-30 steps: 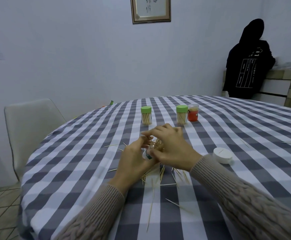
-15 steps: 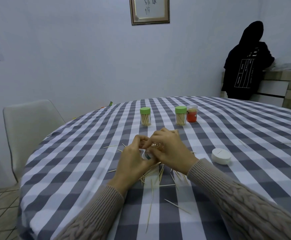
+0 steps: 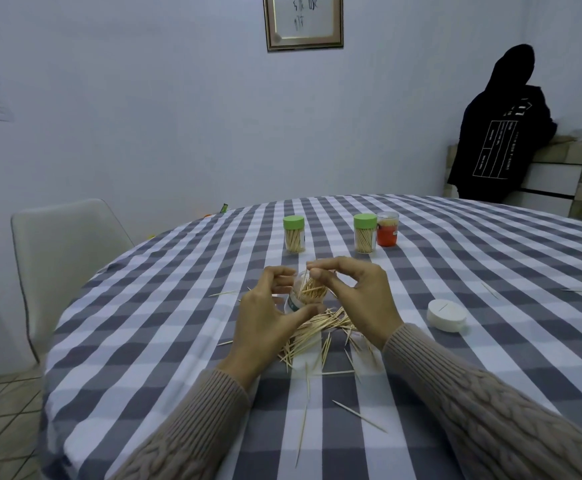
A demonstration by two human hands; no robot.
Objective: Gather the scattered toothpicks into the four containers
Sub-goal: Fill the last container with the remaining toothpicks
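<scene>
Both hands have come a little apart since half a second ago, so the clear jar between them shows now; before, the right hand covered most of it.

From the head view, the left hand [image 3: 265,323] curls round the clear jar [image 3: 296,299], with the thumb under it and the fingers over the top side. It holds the jar tipped, with the mouth up and toward the right hand. I think that makes the sticks slide in and stay in. The right hand [image 3: 355,296] pinches the tips of some toothpicks [image 3: 312,289] with thumb and finger. Those sticks stand in the mouth of the jar. I think this hand is pushing them down inside.

A loose pile of toothpicks [image 3: 320,330] lies on the tabletop [image 3: 164,306] just below the hands. A few single sticks lie nearer the person and far off to the right.

Two jars with green lids stand farther back. The left green jar [image 3: 294,234] and the right green jar [image 3: 365,233] both have toothpicks in them, and their lids are on. A red jar [image 3: 387,233] stands just beside the right green one. It looks full of toothpicks and has no lid that I can see. A white lid [image 3: 446,314] lies flat to the right of the hands, with one stick on top of it. I think it belongs to the clear jar.

Many sticks are not yet picked up, so the job is far from done.
</scene>
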